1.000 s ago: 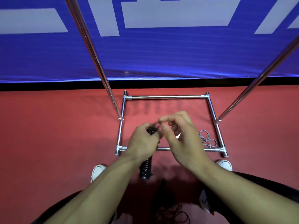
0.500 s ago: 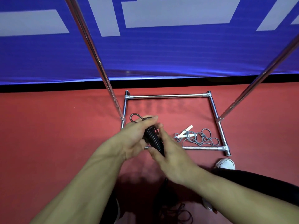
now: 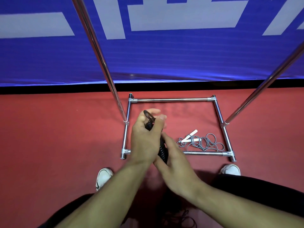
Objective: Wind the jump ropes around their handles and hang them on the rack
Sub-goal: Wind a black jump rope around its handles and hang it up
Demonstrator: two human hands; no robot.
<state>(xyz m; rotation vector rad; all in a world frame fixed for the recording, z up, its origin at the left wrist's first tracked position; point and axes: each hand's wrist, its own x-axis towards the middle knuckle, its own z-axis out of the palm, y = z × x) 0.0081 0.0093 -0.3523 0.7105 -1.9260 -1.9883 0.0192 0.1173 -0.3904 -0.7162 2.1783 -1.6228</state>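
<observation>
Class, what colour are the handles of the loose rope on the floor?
White handles, grey cord, shown in the head view.

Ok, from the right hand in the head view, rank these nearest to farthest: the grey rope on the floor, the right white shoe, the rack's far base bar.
From the right hand:
1. Grey rope, loose on the floor just to its right, inside the rack base.
2. Right white shoe, farther right, outside the near bar.
3. Far base bar, beyond the hands, by the blue banner.

Even indoor light, soft shadows (wide-angle bending at edges), slight blur.

Red floor: rack base, grey rope.
</observation>
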